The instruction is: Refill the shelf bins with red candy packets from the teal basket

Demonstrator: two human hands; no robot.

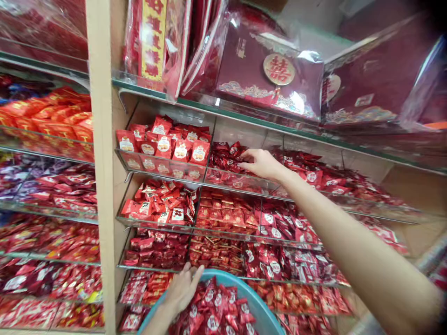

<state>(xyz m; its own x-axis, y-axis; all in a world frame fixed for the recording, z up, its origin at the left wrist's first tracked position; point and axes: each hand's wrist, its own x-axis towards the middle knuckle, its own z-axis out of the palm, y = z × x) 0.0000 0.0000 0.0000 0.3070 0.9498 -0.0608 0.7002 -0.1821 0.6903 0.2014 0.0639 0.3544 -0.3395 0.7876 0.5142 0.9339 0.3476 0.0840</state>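
Note:
My right hand (261, 164) reaches into a shelf compartment of dark red wrapped candies (226, 151). Its thumb and fingers are apart at the candies, and nothing shows between them. Low in view, my left hand (179, 291) grips the rim of a blue plastic basin (260, 298), the thumb on the inner side and the other fingers partly hidden. Red-wrapped candies with white round labels (213, 309) fill the basin. Its lower part is out of view.
Clear-fronted shelves hold red packets with white labels (163, 145), dark-printed red packets (143, 207) and orange-red packets (45, 116). A pale upright post (101, 186) divides them. Above runs a glass shelf edge (244, 116), with wrapped maroon boxes (251, 70) on it.

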